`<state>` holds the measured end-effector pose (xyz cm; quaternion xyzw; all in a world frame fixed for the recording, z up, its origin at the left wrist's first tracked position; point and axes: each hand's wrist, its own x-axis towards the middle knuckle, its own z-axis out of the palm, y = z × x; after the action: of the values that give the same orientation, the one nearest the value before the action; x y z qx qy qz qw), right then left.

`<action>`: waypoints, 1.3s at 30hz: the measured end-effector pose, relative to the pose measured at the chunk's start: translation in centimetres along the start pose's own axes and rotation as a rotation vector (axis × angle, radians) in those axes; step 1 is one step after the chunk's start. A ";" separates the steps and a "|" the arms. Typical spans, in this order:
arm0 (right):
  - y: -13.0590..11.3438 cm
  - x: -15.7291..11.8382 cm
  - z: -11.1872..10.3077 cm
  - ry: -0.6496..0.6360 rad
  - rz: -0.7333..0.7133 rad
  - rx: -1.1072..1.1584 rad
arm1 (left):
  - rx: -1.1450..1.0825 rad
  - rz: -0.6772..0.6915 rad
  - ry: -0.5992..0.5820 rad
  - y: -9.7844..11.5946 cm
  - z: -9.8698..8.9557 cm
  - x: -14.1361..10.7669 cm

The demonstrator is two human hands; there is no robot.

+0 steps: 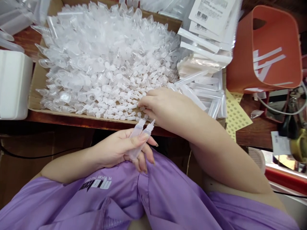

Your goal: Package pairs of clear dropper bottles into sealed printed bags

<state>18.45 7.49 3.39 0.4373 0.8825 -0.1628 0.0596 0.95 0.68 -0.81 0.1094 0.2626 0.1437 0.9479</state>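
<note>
Two small bottles (134, 150) slant side by side in the left hand (122, 143), its thumb-and-finger grip pinching both; the right hand (165, 107) is among white parts (115, 102) in the box (35, 83), its own grip impossible to tell

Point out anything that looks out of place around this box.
A small clear piece lies on the table beside the yellow sticker sheet, outside the cardboard box; it looks stray, with the heap of plastic parts inside.
</note>
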 end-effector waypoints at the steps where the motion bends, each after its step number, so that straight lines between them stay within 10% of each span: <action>1: -0.2 0.4 0.0 -0.021 0.012 -0.034 | -0.034 -0.019 -0.035 0.1 0.0 0.0; 11: 0.5 -0.6 -1.7 0.010 0.052 0.134 | -0.074 -0.094 -0.111 0.4 -0.5 -0.5; 22: 2.5 -2.4 -3.4 -0.227 -0.331 0.559 | 0.209 -0.131 -0.133 0.1 0.1 -0.1; 39: 1.8 -3.4 -2.4 -0.263 -0.389 0.413 | 0.342 -0.240 -0.137 -0.4 0.6 0.3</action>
<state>22.06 6.77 6.10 0.2384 0.8825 -0.4021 0.0511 1.58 0.36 -0.58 0.2458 0.2294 -0.0247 0.9415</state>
